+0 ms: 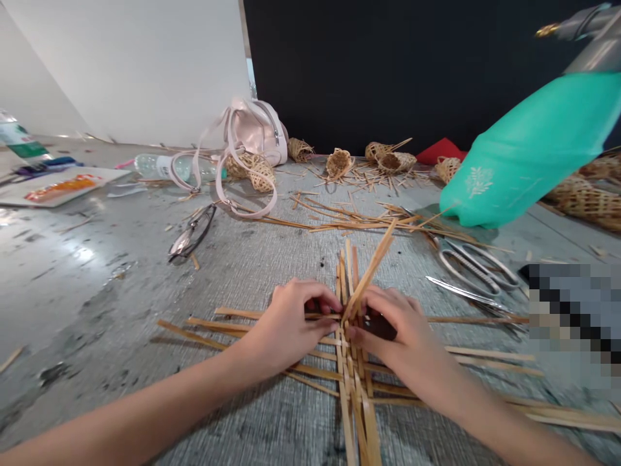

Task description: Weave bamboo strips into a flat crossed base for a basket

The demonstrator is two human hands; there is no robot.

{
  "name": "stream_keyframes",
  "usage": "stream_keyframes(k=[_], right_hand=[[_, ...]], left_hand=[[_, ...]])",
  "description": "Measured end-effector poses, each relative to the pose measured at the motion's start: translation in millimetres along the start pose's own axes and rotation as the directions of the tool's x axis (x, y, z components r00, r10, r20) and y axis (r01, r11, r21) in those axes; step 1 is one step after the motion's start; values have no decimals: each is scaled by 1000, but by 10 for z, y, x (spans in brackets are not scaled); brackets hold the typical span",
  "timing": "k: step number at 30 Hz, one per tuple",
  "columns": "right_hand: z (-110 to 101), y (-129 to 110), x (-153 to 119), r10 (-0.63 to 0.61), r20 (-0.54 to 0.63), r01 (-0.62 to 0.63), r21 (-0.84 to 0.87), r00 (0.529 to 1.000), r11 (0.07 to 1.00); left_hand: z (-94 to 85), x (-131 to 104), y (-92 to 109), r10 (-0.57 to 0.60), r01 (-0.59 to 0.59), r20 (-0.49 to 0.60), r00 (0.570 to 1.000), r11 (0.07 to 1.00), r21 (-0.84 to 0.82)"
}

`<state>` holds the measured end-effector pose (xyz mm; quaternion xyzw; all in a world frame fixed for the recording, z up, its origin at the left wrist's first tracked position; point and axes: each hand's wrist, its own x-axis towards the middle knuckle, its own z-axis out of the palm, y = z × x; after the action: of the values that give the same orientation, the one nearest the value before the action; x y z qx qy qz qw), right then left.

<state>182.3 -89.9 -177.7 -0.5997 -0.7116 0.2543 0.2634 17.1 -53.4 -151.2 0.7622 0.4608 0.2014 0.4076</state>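
Note:
A flat weave of thin bamboo-like strips [356,388] lies on the table in front of me, its long strips running toward me and others crossing to both sides. At its far end my left hand [298,323] pinches a crossing strip between thumb and fingers. On the other side my right hand [395,327] closes its thumb and fingers on the strips at the same crossing. Between the hands a raised strip [371,268] slants up and to the right. The fingertips partly hide the crossing.
Scissors [478,265] and metal tweezers [460,292] lie to the right, below a leaning green spray bottle [524,155]. Loose strips [330,223] spread across the table behind the weave. Glasses [191,236], a pink bag [257,129] and small woven baskets [339,164] sit farther back.

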Motion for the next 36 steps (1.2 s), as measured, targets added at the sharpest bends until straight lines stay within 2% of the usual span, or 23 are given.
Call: stream_keyframes(k=[3, 9, 15, 20, 28, 36], right_hand=[[5, -29, 68, 89, 12, -89, 40, 996, 995], [13, -17, 180, 148, 46, -152, 112, 988, 982], [15, -18, 136, 82, 25, -84, 131, 996, 988], [27, -18, 85, 18, -5, -18, 73, 1000, 997], [87, 31, 55, -42, -57, 41, -13, 997, 999], [14, 34, 85, -80, 35, 77, 76, 996, 994]], left_hand=[[-8, 11, -10, 19, -19, 30, 999, 1000, 16], [-11, 15, -24, 36, -37, 42, 998, 998, 41], [-2, 14, -13, 23, -24, 36, 999, 999, 40], [1, 33, -20, 28, -29, 26, 999, 999, 33], [33, 13, 1, -29, 32, -53, 998, 998, 56], [44, 29, -1, -43, 44, -43, 998, 998, 35]])
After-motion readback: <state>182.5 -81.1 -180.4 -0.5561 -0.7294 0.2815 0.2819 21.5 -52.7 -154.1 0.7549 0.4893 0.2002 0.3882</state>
